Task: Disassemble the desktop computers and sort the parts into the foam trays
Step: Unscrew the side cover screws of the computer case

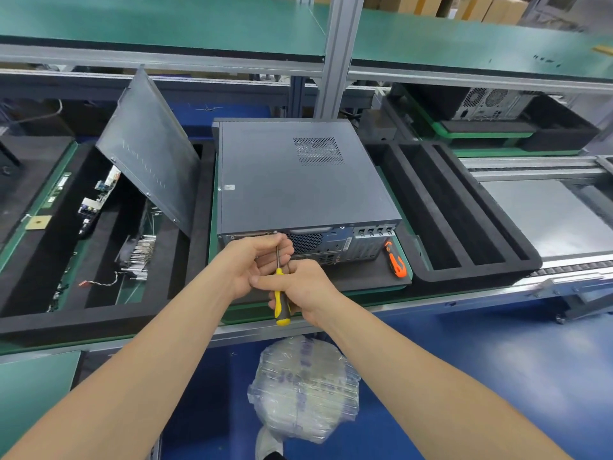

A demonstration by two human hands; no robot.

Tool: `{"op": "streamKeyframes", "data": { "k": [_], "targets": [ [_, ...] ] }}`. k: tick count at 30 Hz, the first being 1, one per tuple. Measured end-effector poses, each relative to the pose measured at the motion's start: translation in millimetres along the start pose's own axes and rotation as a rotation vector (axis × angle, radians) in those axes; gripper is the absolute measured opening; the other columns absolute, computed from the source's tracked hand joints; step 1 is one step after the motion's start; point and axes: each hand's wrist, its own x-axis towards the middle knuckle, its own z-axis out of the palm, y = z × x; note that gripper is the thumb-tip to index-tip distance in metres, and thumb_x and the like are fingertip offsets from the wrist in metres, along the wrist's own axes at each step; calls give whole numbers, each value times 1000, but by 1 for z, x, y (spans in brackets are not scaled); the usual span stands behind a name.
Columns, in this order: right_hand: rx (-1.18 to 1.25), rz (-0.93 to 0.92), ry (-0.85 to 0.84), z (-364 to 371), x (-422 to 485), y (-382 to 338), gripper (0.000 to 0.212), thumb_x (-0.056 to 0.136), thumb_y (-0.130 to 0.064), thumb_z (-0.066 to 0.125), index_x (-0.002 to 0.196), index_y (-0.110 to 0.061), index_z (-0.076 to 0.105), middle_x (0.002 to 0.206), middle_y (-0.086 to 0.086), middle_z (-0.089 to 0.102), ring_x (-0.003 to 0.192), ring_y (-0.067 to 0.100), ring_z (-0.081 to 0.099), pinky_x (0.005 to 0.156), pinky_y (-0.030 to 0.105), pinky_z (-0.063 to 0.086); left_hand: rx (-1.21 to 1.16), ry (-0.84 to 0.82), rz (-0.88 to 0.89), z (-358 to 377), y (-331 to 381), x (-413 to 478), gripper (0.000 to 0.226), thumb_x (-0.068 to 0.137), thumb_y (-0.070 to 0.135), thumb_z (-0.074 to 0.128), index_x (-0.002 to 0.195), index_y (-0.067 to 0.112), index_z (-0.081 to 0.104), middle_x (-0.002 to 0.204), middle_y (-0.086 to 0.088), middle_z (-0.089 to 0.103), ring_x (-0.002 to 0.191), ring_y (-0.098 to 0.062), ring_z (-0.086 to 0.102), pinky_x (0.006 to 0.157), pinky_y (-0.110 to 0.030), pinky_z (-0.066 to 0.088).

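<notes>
Head view puts the desktop computer (298, 180) at the centre of your bench. It is a flat box of matte grey sheet metal lying on a green mat, its rear ports facing you. A rectangular perforated vent (317, 151) sits in its top panel, and a small white sticker (229, 187) near the left edge is too blurred to read.

Your right hand (305, 287) has its fingers curled round the yellow-and-black handle of a screwdriver (281, 303). Your left hand (255, 260) pinches the bare steel shaft, with the tip at the case's upper rear edge.

An orange screwdriver (395, 260) lies just beside the case. The right foam tray (471, 275) is soft black foam with three long slots. The left foam tray (83, 318) holds a finned heatsink (142, 252) and a leaning grey side panel (149, 154).
</notes>
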Motion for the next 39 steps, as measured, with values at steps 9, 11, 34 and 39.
{"op": "streamKeyframes", "data": {
  "k": [9,11,34,39],
  "targets": [
    [69,136,-56,-5,2,0,34,88,-43,79,87,-14,60,62,-2,48,48,11,45,49,26,38,27,28,64,10,-6,7,13,93,3,69,105,-4,71,93,-13,78,80,-19,78,64,-24,61],
    [119,163,-155,-9,-1,-1,35,95,-45,69,89,-11,64,74,4,59,60,16,58,58,28,53,30,-13,58,9,-5,8,15,98,2,62,111,-4,68,92,-11,77,80,-17,77,66,-24,61],
    [-2,-41,4,-9,4,2,37,70,-17,95,90,-10,65,72,6,59,63,16,57,57,31,54,-40,-2,6,2,-2,-5,17,94,11,71,107,3,75,104,-13,78,86,-18,77,75,-26,63],
    [-46,5,-12,-8,9,1,25,77,-26,90,89,-9,77,74,-4,64,71,12,55,65,25,43,-15,53,70,11,-7,-5,13,90,8,75,102,2,74,92,-12,78,76,-16,77,65,-22,61]
  ]
}}
